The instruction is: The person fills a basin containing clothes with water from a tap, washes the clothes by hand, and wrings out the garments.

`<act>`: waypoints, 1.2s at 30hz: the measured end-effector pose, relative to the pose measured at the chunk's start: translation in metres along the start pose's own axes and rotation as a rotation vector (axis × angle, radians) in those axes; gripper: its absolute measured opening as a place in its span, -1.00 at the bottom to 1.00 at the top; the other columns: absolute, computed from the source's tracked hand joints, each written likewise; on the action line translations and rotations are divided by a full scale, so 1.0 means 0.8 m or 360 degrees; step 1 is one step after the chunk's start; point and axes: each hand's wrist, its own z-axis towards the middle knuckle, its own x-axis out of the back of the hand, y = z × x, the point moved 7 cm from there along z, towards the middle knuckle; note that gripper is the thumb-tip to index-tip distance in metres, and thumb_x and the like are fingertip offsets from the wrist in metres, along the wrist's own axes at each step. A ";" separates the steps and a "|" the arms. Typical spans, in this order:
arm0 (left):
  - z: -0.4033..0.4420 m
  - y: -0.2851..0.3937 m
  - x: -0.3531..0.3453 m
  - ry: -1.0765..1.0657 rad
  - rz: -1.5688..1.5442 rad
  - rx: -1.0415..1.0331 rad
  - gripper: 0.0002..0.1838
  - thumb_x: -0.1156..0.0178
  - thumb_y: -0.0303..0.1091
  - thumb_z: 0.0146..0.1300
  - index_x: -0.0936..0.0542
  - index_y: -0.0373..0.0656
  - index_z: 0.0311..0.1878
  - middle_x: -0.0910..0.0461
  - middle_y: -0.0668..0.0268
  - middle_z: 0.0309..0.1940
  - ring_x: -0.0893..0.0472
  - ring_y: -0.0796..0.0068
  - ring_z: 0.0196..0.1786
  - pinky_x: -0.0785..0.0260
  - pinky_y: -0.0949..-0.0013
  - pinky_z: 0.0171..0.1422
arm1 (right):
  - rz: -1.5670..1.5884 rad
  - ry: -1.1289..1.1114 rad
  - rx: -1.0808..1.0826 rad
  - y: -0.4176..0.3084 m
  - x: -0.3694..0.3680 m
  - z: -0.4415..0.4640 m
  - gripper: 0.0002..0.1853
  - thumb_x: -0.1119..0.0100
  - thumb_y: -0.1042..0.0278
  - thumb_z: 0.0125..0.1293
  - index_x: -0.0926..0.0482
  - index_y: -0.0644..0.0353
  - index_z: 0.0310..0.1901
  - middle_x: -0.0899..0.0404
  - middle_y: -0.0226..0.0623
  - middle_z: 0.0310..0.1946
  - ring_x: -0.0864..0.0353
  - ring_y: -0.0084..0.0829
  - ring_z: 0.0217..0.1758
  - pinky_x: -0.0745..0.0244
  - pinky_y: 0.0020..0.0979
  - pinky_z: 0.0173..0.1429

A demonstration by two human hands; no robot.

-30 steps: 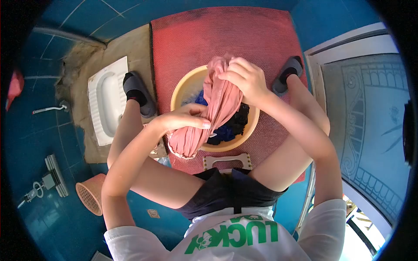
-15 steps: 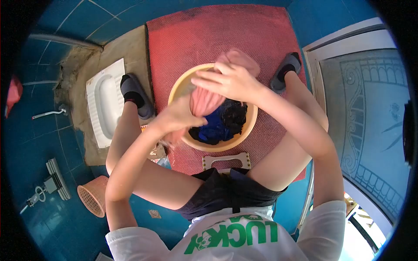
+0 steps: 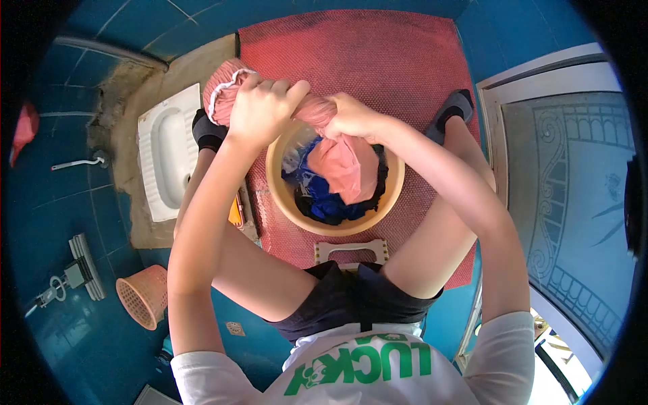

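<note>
Inside curled fingers (image 3: 277,88) lies pink cloth (image 3: 347,165); ends protrude.

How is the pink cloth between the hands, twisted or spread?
Twisted: the pink cloth narrows, ropelike, between the left hand and right hand.

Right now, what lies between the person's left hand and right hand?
In the head view, a twisted stretch of pink cloth fills the gap between the left hand and the right hand.
</note>
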 end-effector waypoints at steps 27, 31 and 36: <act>0.028 0.008 0.048 0.0561 -0.0008 -0.0155 -0.85 -0.09 -0.34 -0.18 -0.36 -0.04 -0.47 -0.28 0.44 -0.72 -0.42 0.49 -0.65 -0.28 0.43 -0.46 | 0.1067 -0.0526 0.0044 -0.029 -0.057 -0.048 -0.61 0.06 0.64 -0.42 -0.36 0.22 -0.36 -0.33 -0.40 -0.48 -0.30 -0.54 -0.41 -0.24 -0.57 -0.26; 0.027 0.008 0.051 0.0592 -0.0028 -0.0143 -0.85 -0.09 -0.33 -0.17 -0.38 -0.02 -0.45 -0.29 0.44 -0.70 -0.43 0.49 -0.64 -0.28 0.42 -0.46 | 0.1076 -0.0547 0.0085 -0.034 -0.055 -0.047 -0.62 0.05 0.64 -0.42 -0.36 0.22 -0.37 -0.34 -0.39 -0.48 -0.31 -0.54 -0.40 -0.25 -0.57 -0.27; 0.018 0.009 0.047 0.0447 -0.0030 -0.0085 -0.83 -0.11 -0.34 -0.16 -0.40 -0.02 -0.42 -0.33 0.42 -0.68 -0.47 0.49 -0.60 -0.30 0.41 -0.41 | 0.0886 -0.0475 0.0141 -0.032 -0.052 -0.044 -0.68 0.04 0.65 -0.41 -0.37 0.22 -0.44 -0.36 -0.38 -0.49 -0.33 -0.56 -0.39 -0.26 -0.58 -0.28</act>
